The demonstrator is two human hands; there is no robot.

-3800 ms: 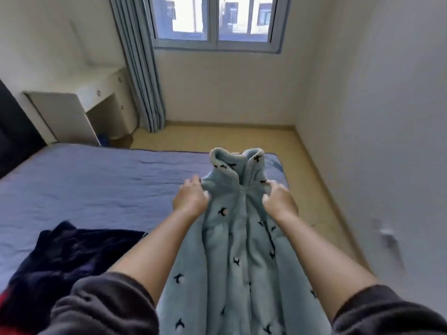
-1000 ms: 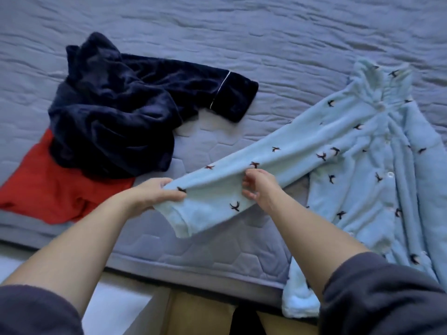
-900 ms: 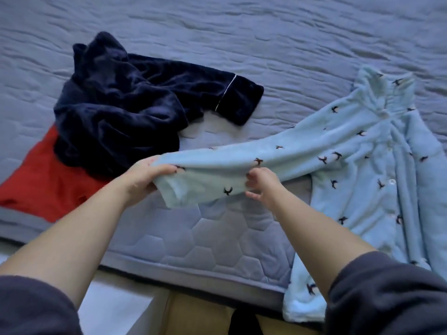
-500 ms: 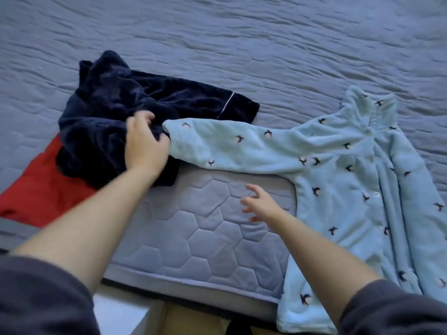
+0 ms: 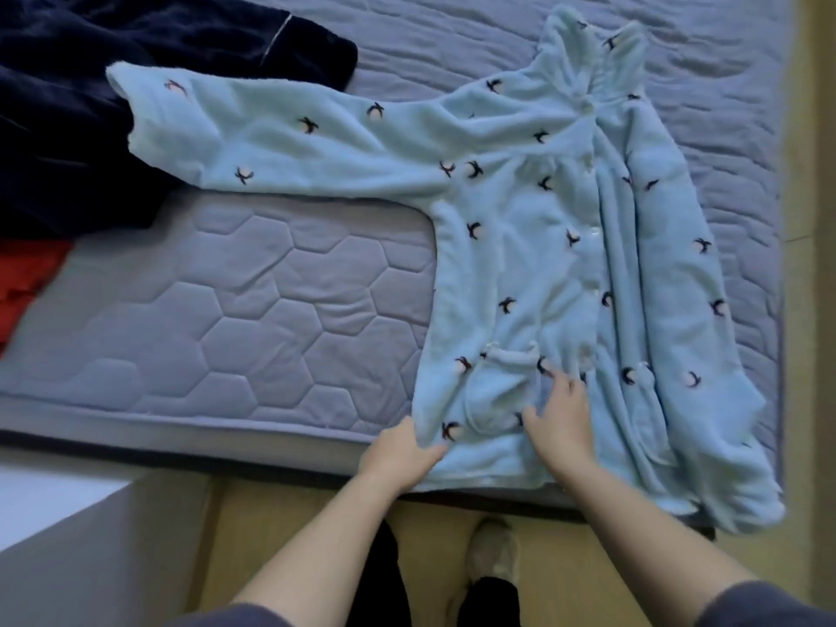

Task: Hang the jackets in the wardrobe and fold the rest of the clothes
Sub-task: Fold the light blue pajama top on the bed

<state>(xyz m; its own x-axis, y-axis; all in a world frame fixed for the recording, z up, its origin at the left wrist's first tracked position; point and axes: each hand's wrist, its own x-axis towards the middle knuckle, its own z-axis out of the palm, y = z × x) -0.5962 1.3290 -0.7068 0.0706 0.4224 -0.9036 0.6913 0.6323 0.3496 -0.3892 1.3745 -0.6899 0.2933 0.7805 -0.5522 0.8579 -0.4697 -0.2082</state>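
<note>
Here's the light-blue fleece top [image 5: 520, 210], laid front-up on the mattress [image 5: 253, 291], collar at the far end from both hands and the hem right under them. The left hand [image 5: 396, 452] has the near corner of the hem pinched, thumb on top and fingers curled under the edge. The right hand [image 5: 563, 418] sits just beside it, holding nothing, fingers spread flat and pressing the fleece down. The pocket [image 5: 497, 386] lies between the two hands, just ahead of the left thumb.

Well out past the left hand, up and away, the sleeve [image 5: 280, 142] runs straight out from the body, its cuff resting on the edge of the navy garment [image 5: 68, 83]. A red garment [image 5: 27, 278] peeks out further off on that same side.

This looks like the flattening step — squaring the hem and smoothing the panel before any fold goes in. The far side of the top, beyond the right hand, is bunched in long ridges and droops over the mattress edge, so that wants smoothing too.

Next, probably, the sleeve comes across the chest — which means the left hand letting go of the hem, reaching out to the cuff and lifting it clear so the navy piece isn't dragged along.
</note>
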